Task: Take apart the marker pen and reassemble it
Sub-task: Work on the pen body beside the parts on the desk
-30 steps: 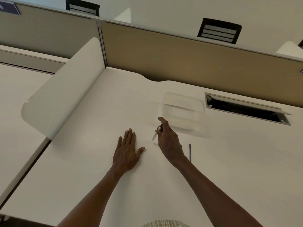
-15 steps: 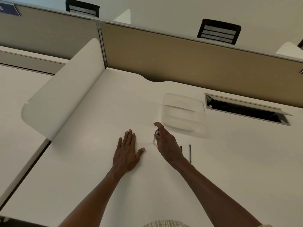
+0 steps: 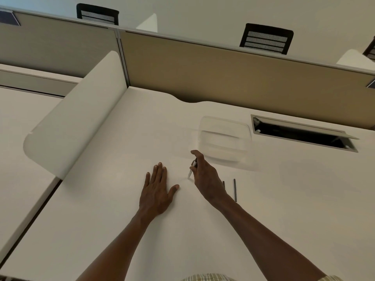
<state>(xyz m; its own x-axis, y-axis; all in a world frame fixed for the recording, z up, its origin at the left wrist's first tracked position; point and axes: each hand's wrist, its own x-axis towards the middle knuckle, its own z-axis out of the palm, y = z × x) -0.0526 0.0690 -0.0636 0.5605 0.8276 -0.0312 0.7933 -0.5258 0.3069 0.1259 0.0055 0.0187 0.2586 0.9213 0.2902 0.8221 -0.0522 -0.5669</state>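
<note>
pinching marker pen (image 3: 192,168) in right hand (image 3: 205,177), barrel mostly hidden, left hand (image 3: 157,191) flat

Slim marker pen body (image 3: 192,169), tilted, tip down; two dark rods (image 3: 235,190), prob. its innards, flat nearby.

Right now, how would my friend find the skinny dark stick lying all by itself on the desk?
Start at the white desk and find the clear plastic box near its far edge. Come toward the person, just past the right hand. The loose dark rod lies flat there in full view, while its shorter-looking neighbour hides partly behind the wrist.
</note>
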